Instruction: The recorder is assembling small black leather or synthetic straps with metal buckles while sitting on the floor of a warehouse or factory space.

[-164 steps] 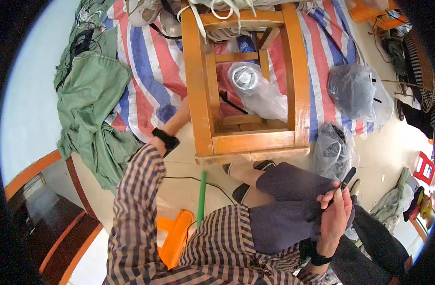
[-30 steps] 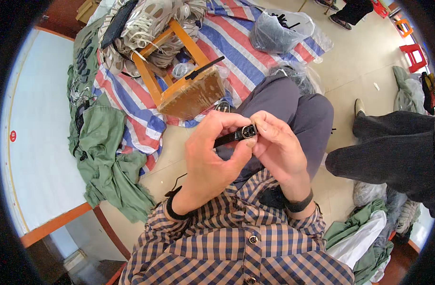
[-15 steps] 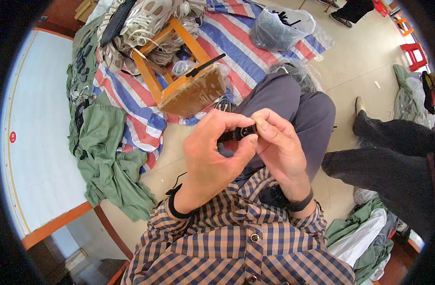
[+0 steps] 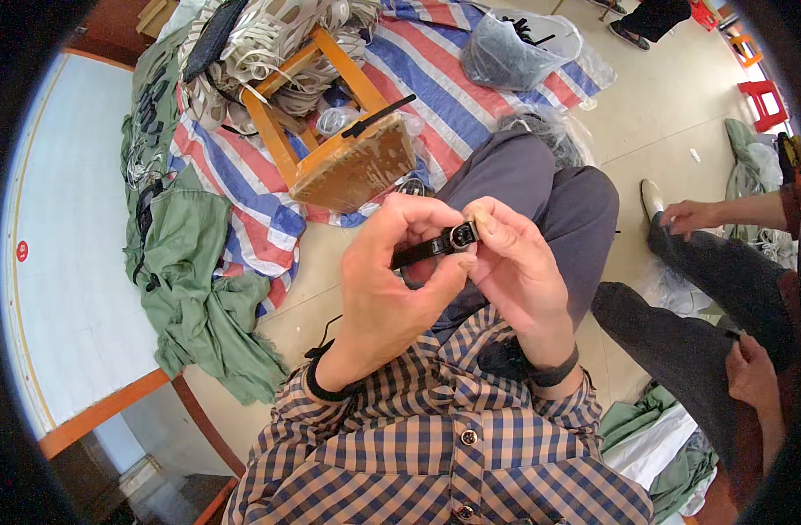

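Above my lap, both hands meet on a short black strap (image 4: 418, 253) with a small metal buckle (image 4: 462, 235) at its right end. My left hand (image 4: 374, 293) is closed round the strap, thumb and fingers pinching it close to the buckle. With thumb and fingertips, my right hand (image 4: 524, 271) grips the buckle end. Parts of the strap inside the fingers are hidden.
A wooden stool (image 4: 356, 171) lies tipped on a striped sheet (image 4: 435, 66), beside a heap of pale straps (image 4: 282, 39). Green cloth (image 4: 190, 236) spreads at left. Beyond my knees stands a clear bag (image 4: 505, 66). At right sits a co-worker, whose hand (image 4: 755, 372) rests near the thigh.
The buckle has turned between my fingers and shows more of its ring. My hands stay nearly in place. At right, a co-worker's two hands have come into view.
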Demonstrator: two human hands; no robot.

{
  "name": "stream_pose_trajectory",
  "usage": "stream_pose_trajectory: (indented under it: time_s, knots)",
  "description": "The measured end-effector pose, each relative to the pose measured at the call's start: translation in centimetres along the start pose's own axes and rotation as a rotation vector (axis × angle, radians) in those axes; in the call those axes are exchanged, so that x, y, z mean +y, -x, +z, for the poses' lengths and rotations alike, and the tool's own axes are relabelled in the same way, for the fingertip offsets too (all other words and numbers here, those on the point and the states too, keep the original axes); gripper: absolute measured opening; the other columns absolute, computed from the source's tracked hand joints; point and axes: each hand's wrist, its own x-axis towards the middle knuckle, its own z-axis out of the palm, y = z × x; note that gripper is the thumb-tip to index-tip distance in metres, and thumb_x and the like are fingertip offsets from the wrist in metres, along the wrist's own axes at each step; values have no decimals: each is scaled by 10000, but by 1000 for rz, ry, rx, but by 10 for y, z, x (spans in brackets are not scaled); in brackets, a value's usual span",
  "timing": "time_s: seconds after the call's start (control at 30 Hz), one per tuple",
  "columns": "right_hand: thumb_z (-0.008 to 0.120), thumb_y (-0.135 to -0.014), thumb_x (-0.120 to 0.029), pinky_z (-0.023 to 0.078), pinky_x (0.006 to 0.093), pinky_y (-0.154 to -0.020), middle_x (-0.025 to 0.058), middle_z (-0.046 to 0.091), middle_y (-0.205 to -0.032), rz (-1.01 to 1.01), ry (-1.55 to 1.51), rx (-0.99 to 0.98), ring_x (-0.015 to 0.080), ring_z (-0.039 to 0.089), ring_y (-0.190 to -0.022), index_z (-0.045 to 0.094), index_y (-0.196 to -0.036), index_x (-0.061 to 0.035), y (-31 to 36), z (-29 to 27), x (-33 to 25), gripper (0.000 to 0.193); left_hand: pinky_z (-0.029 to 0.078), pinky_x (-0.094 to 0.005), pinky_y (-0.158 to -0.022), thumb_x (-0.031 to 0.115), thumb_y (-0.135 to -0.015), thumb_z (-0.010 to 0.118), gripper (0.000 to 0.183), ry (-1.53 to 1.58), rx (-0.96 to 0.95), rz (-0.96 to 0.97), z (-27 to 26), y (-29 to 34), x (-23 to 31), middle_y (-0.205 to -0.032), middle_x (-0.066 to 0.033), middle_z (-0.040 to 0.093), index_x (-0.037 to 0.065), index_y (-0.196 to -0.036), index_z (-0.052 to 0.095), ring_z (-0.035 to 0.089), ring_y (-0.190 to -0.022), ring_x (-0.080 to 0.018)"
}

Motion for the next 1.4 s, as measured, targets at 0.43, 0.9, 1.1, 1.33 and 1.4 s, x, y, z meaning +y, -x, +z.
stream_pose_trajectory:
  time_s: [0.43,0.9,1.1,1.33,1.4]
  knots:
    - [541,-893,-189,446,218,-674,-3,562,-797,-43,93,5,72,531,-710,558,-948,-26,-2,-1,2,173,447,-211,-576,12,-678,690,218,-131,42,8,-1,3,-1,-737,-30,568,25,-863,578,556,-645,-88]
    - [668,-790,-119,420,188,-669,-15,553,-822,-291,857,172,44,498,-720,566,-964,-9,4,11,-13,230,462,-235,-580,2,-677,695,225,-370,-7,159,1,-2,0,-732,-51,576,38,-874,591,584,-658,-137]
    - [634,-811,-79,417,175,-663,-6,562,-831,-174,783,175,39,502,-725,561,-979,-7,8,11,-16,197,473,-231,-620,-4,-687,686,229,-249,-61,87,-1,-1,-5,-766,-46,588,36,-889,585,589,-678,-124]
    - [583,-848,-67,447,188,-676,32,598,-862,-162,470,113,69,557,-750,536,-1038,4,6,2,-16,209,464,-215,-743,-48,-740,635,231,4,-138,-106,-4,0,0,-923,-57,585,0,-945,541,592,-832,-105]
    - [582,-849,-76,459,202,-688,45,605,-869,-198,554,129,84,569,-759,530,-1046,13,5,6,-16,221,464,-216,-752,-50,-743,629,233,43,-143,-127,-4,0,0,-942,-64,583,-5,-954,541,593,-846,-108]
